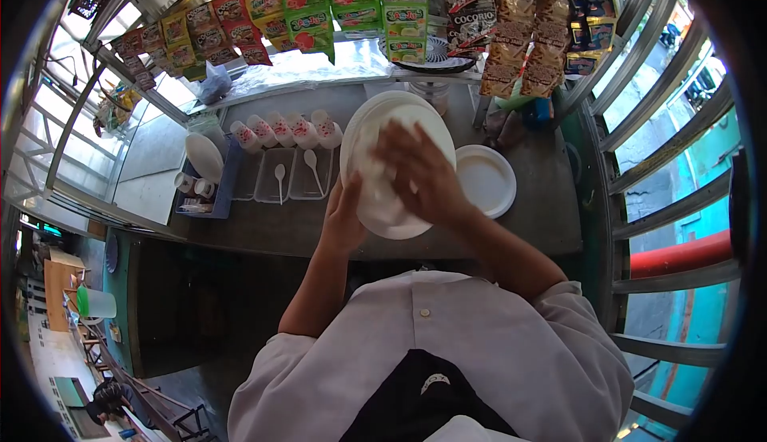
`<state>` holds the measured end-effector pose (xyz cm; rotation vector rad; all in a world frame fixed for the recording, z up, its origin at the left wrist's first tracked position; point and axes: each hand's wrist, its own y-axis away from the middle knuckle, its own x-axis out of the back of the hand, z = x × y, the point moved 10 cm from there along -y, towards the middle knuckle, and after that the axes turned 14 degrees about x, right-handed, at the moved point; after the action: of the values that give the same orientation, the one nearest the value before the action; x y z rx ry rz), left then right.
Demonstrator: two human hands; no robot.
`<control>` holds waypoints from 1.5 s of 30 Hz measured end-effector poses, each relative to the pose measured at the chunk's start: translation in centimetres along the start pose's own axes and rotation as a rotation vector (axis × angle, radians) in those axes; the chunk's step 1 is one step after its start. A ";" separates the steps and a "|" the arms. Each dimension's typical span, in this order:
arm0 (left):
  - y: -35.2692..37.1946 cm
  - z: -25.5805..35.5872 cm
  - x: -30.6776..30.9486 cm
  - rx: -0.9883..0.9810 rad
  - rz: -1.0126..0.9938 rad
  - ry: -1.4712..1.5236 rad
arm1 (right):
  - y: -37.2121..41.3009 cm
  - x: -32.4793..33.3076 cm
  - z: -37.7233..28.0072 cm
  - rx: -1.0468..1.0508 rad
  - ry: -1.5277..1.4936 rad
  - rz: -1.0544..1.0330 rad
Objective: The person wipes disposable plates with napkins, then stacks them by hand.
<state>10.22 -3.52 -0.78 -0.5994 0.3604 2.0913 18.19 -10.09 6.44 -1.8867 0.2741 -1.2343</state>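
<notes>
My left hand (346, 217) grips the left edge of a white oval plate (391, 107), which is held up over the counter, its face towards me. Across the plate's middle lies my right hand (423, 174), its fingers smeared by motion. Something whitish and blurred shows around those fingers; I cannot tell whether it is a cloth or tissue. Just right of the held plate, a white round plate (487, 180) rests on the counter, partly covered by my right forearm and the oval plate.
Several patterned cups (302, 132) line up behind clear trays (264, 174) with white spoons (311, 166). A blue bin (214, 202) with cups and a white dish stands left on the counter (543, 210). Drink sachets (403, 11) hang above. Metal bars (679, 278) are at right.
</notes>
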 end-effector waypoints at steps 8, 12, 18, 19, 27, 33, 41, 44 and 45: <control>1.1 2.7 2.0 -0.093 0.055 0.041 | 6.1 -1.0 4.2 -0.412 -0.229 0.227; 1.2 0.9 2.1 -0.006 -0.029 0.168 | 6.2 0.1 1.9 -0.249 -0.118 0.234; 1.0 2.1 0.2 0.136 -0.449 0.595 | 1.7 3.0 -3.3 0.254 0.108 -0.120; 1.0 2.4 -1.0 0.250 -0.515 0.677 | 1.7 3.5 -3.3 0.261 0.110 -0.122; 1.8 -0.5 -6.1 0.351 -0.780 0.604 | 2.6 0.3 -2.4 0.051 -0.307 -0.133; -0.5 -0.5 -5.4 0.218 -0.568 0.063 | 2.8 -0.9 1.2 -0.226 -0.730 0.106; -2.0 -0.6 3.6 0.107 -0.160 0.427 | 1.5 -0.4 -2.0 0.035 -0.321 0.055; -1.6 3.0 2.3 0.069 -0.079 0.602 | 1.1 -0.4 -2.9 0.156 -0.142 -0.017; -0.8 3.9 1.3 0.070 -0.076 0.602 | 1.3 -0.4 -3.1 0.178 -0.115 -0.028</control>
<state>9.16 -0.31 1.78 -1.1794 0.7314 1.7821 15.75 -12.27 5.66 -1.8042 0.0735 -1.1259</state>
